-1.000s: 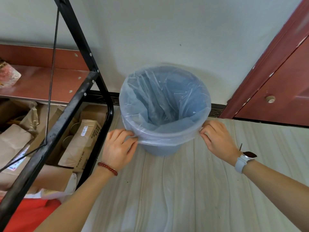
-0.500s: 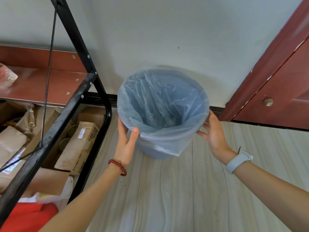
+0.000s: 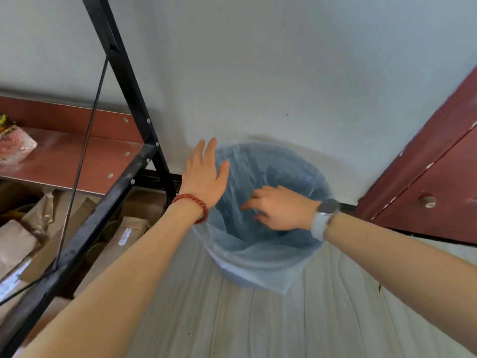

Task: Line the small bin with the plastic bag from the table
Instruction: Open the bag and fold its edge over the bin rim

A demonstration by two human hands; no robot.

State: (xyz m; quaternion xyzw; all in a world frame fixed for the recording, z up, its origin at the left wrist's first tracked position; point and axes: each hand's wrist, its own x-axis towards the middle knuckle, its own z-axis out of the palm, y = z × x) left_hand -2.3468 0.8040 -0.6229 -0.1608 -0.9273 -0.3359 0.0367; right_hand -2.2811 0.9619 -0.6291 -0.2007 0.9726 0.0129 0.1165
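The small blue bin (image 3: 240, 279) stands on the floor against the white wall. A clear plastic bag (image 3: 260, 257) lies inside it, and its edge hangs folded down over the rim on the near side. My left hand (image 3: 204, 174) hovers flat over the bin's left rim with its fingers spread, holding nothing. My right hand (image 3: 278, 206) reaches into the mouth of the bin, fingers loosely curled and spread against the bag's inner film. Whether it pinches the film I cannot see clearly.
A black metal rack (image 3: 124, 177) with a red-brown shelf stands on the left, close to the bin. Brown paper packages (image 3: 121, 239) lie beneath it. A dark red door (image 3: 438, 189) is at the right. Pale wood-pattern floor (image 3: 258, 326) stretches toward me.
Both hands have left the outside of the bin's rim. The left one rose above the left edge; the right one moved inside the bag. The view has tilted and come closer.
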